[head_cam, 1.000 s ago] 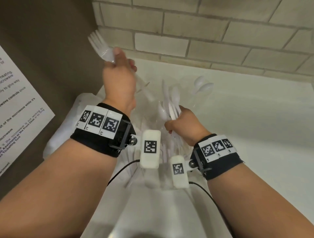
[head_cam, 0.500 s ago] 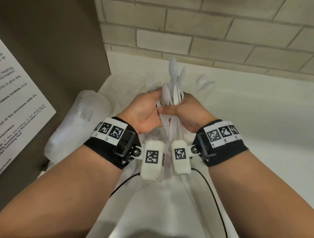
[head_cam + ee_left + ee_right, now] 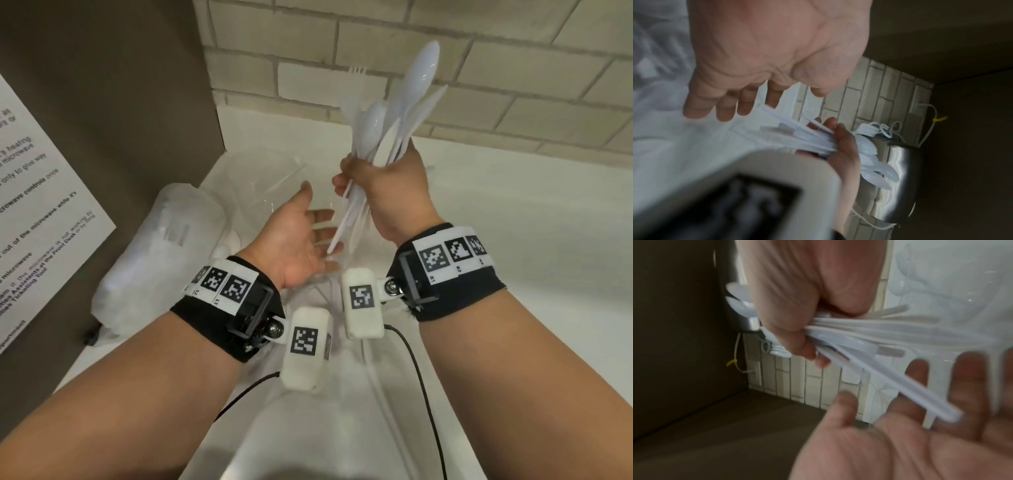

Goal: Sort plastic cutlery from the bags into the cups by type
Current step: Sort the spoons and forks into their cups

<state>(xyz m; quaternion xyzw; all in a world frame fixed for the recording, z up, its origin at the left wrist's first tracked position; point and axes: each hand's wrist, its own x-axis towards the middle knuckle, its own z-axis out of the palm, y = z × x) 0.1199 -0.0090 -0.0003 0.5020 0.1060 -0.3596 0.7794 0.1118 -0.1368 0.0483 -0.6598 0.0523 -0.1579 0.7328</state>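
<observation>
Bundle of white plastic cutlery (image 3: 383, 137) raised above the worktop (image 3: 513, 222), gripped mid-handle in right hand (image 3: 387, 192), fingers curled tight round it. Spoon bowls and one fork's tines fanned at top, handle ends poking out below the fist. Count per type unreadable (pieces overlap, same white). Both wrist views blurred; right hand's palm side hidden in head view. Left hand (image 3: 298, 240) just below, palm up, fingers spread and relaxed, holding nothing; lowest handle tips over its fingers, contact not clear. Clear cups (image 3: 263, 178) on worktop behind left hand, nearly invisible against white; a thin white piece seems to lie in one, rest of contents unreadable. Translucent bag (image 3: 154, 260) lying at left by brown panel (image 3: 102, 102), contents a pale blur. Printed notice (image 3: 30, 212) cut off at left edge.
</observation>
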